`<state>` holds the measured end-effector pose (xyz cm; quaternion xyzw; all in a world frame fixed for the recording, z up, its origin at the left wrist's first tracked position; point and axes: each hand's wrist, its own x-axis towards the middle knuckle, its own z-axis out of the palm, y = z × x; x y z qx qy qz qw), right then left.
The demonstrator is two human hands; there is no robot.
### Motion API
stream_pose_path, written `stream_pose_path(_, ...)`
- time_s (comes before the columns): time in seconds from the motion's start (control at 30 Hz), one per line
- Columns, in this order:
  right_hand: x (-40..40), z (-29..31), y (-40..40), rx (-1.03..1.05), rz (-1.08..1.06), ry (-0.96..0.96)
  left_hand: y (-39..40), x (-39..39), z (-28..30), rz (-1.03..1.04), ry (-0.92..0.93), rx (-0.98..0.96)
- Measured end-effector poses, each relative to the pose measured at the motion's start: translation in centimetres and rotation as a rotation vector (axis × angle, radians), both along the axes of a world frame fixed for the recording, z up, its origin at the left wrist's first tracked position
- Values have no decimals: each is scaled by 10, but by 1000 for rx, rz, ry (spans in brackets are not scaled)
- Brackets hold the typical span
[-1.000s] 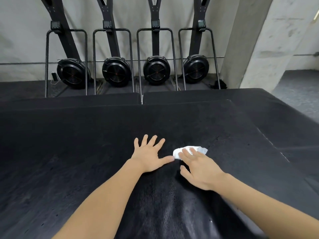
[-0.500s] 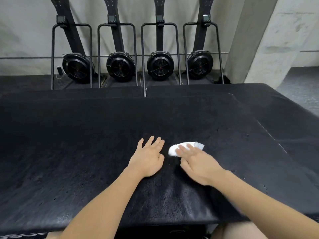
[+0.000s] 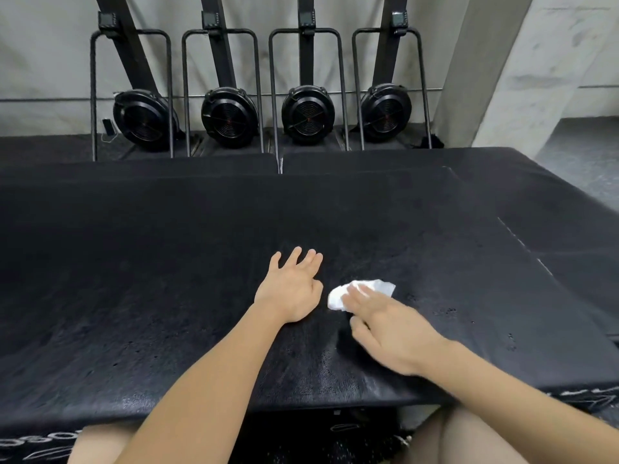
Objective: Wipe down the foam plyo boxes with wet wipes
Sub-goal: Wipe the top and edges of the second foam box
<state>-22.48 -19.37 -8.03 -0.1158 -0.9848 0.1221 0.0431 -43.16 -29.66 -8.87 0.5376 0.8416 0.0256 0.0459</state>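
Observation:
A wide black foam plyo box (image 3: 167, 279) fills the middle of the head view, its top damp and shiny near the front edge. My right hand (image 3: 388, 326) presses a crumpled white wet wipe (image 3: 338, 296) flat against the top, fingers over the wipe, slightly blurred. My left hand (image 3: 291, 289) rests palm down on the box just left of the wipe, fingers spread, holding nothing. Two more black plyo boxes (image 3: 368, 159) lie behind, side by side.
Four black ski-erg machines (image 3: 229, 117) stand along the grey back wall. A concrete pillar (image 3: 495, 68) rises at the right. Lower black boxes or mats (image 3: 569, 236) sit to the right. My knees show below the box's front edge.
My right hand has drawn the wipe back toward me and slightly left. My left hand's fingers have come closer together, and the view has pulled back, showing the front edge.

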Motion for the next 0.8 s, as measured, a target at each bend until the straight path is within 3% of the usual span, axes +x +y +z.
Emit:
stream_pose_path(0.17,-11,-8,25,74,-235,21,-1,0,0,3,-14,5)
stream_pose_path(0.4,29,5,-34,31,28,12,-3,3,3,3,-25,11)
stream_pose_path(0.53,46,7,-4,-3,-77,15,-4,3,5,0,-16,6)
stream_pose_path(0.7,3,-8,11,66,-299,31,-4,2,2,-4,-15,21)
stream_pose_path(0.8,7,-7,-30,89,-138,26,-4,2,2,3,-17,32)
